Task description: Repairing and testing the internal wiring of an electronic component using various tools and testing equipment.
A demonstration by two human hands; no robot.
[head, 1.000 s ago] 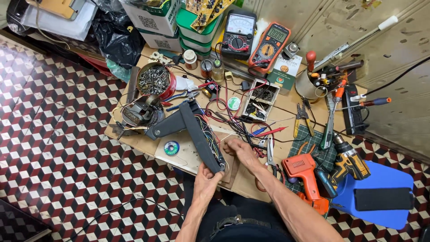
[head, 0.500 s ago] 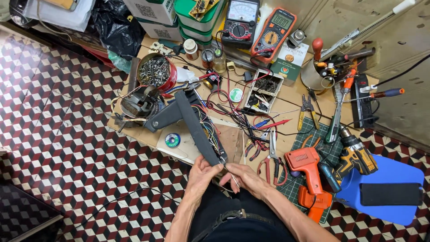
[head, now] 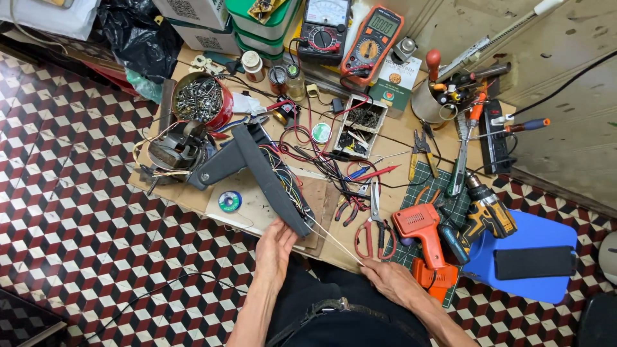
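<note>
Red, white and black patterned floor tiles surround a low wooden table (head: pixel 392 138) crowded with tools and parts. Person sits at the near edge, head camera looking straight down.

Left hand (head: pixel 275 244): fingers curled around the near end of a long dark grey plastic housing (head: pixel 267 170) with coloured wires running along its open side. The housing lies diagonally across the table, its far end towards a motor with copper windings (head: pixel 177 149).

Right hand (head: pixel 385 275): fingertips pressed together, pinching the end of a thin pale wire (head: pixel 334 241). The wire runs taut from the near end of the housing to this hand, so both hands are well apart with the wire stretched between them.

Under the housing's near end: a brown cardboard sheet (head: pixel 254 209), with a small round solder spool (head: pixel 230 201) lying on it just left of the housing.

Right of the hands: red-handled scissors (head: pixel 374 222), red-handled pliers (head: pixel 350 209), an orange pistol-shaped soldering gun (head: pixel 424 231) on a green cutting mat (head: pixel 427 180), and a black and yellow cordless drill (head: pixel 488 212). A blue plastic stool top (head: pixel 514 238) carries a black phone (head: pixel 535 262).

Far side: a red round tin of screws (head: pixel 200 99), a small compartment box of parts (head: pixel 361 125), a black analogue multimeter (head: pixel 323 29) and an orange digital multimeter (head: pixel 373 42), touching side by side.
</note>
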